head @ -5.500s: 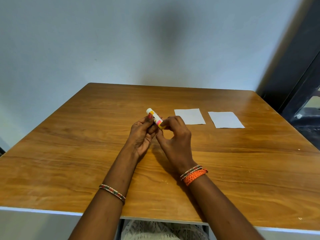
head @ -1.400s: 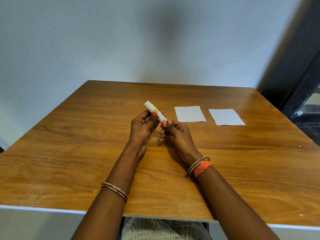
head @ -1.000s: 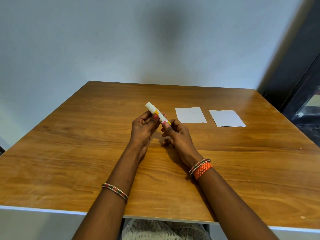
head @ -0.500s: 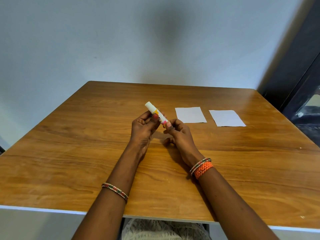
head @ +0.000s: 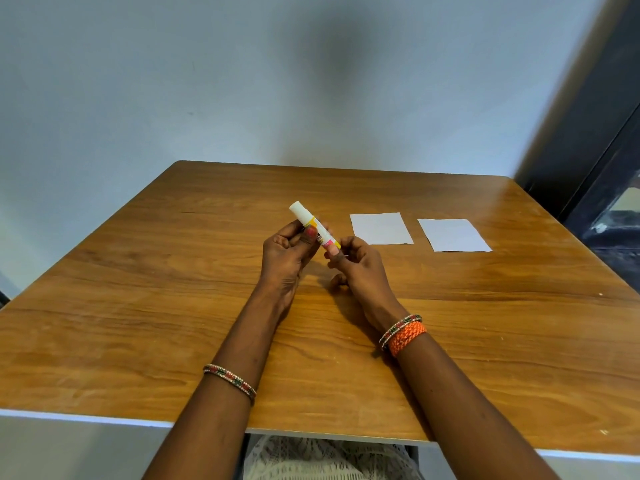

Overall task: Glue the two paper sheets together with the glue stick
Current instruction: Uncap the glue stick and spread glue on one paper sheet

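Observation:
A glue stick [head: 311,223], white with yellow and pink print, is held tilted above the middle of the wooden table [head: 138,306], its white end pointing up and left. My left hand [head: 287,258] grips its barrel. My right hand [head: 356,268] pinches its lower yellow end with fingertips and thumb. Two white paper sheets lie flat side by side to the right: the nearer sheet [head: 380,228] and the farther right sheet [head: 453,235]. Neither hand touches them.
A pale wall stands behind the table's far edge. A dark frame [head: 588,133] rises at the right beyond the table corner. The table's near edge [head: 104,419] runs just in front of my forearms.
Both hands have stayed on the glue stick. My right fingers have shifted slightly around its lower end; the stick's tilt and place are nearly the same. The sheets have not moved.

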